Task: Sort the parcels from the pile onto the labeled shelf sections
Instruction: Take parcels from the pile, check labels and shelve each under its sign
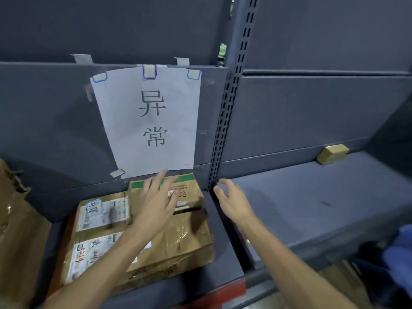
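Reaching in from the front, two bare arms were over the shelf (pixel 225 262). Nearest lay a big flat box (pixel 185 244) with crinkly tape on top. A thinner parcel (pixel 101 211) with a white label sat on its left side.

Next came the hands. The left hand (pixel 156 198) was spread wide, fingers straight, over a small box (pixel 189 186) with a green stripe. It held nothing, and it was not clear if it touched that box. The right hand (pixel 231 201) hung just beside it, fingers loose and a bit curled, holding nothing too.

Behind that hand stood a post (pixel 223 130) full of holes. Further back hung a paper sign (pixel 151 121) with two big black marks. Far off to the right lay one little tan box (pixel 332 153), well apart from the rest.

The small box seemed close to the pile's right edge, so a hard push could slide it off. A hand lifted high could also rip the sign, since its bottom tape looked loose.
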The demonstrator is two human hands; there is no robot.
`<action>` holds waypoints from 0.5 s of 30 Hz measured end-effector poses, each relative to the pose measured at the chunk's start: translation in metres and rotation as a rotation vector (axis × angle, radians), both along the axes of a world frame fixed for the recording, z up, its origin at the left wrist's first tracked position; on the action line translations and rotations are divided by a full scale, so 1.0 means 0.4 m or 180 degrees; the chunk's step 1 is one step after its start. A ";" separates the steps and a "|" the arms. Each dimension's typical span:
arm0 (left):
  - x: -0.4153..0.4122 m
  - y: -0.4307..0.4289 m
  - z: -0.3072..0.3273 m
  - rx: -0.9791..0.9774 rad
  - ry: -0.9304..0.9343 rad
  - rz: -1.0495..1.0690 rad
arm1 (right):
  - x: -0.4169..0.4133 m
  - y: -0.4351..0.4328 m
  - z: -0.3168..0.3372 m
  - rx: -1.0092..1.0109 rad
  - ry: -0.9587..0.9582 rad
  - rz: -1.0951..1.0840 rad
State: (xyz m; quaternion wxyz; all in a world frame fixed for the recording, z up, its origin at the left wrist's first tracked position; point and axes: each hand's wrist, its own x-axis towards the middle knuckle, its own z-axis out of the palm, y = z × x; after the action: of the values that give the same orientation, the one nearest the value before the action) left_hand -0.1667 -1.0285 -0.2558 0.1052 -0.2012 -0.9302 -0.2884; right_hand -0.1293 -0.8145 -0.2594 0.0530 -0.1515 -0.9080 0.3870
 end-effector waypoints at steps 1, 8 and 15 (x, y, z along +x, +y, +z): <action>0.005 0.046 0.002 0.0000 -0.0006 -0.0220 | 0.020 0.033 0.005 0.0076 -0.0034 -0.0050; 0.047 0.368 -0.002 -0.0049 -0.0235 -0.1297 | 0.178 0.311 0.033 0.0344 -0.0290 -0.0809; 0.137 0.662 -0.010 -0.0228 -0.0589 -0.1696 | 0.334 0.617 0.031 0.0424 -0.0268 -0.1298</action>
State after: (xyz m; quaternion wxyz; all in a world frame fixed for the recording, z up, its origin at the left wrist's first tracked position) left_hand -0.1119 -0.7635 -0.2596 -0.0669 -0.4150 -0.8598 -0.2899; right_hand 0.0042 -0.5678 -0.2471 0.1021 -0.3442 -0.8835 0.3008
